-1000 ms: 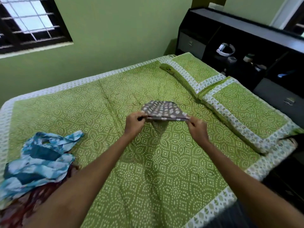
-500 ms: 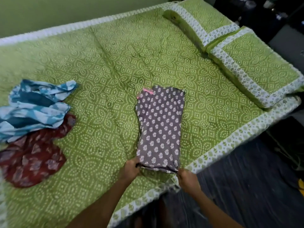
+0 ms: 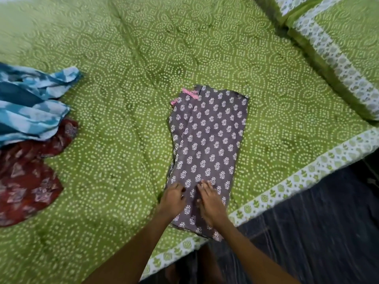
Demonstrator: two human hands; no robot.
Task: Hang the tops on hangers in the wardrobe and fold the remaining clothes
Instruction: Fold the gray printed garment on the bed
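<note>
A green bedspread (image 3: 127, 103) covers the bed, its white border running along the near edge beside dark floor (image 3: 320, 226). The grey printed garment (image 3: 209, 144) lies folded lengthwise, its near end at that border, open spread on both sides. Blue (image 3: 30, 111) and maroon (image 3: 24, 181) clothes lie well left. The left hand (image 3: 172, 198) rests with fingers curled, the right hand (image 3: 210, 200) flat with fingers straight, both on the garment's near end.

Both hands (image 3: 192, 199) on grey garment (image 3: 207, 148) (folded)
</note>
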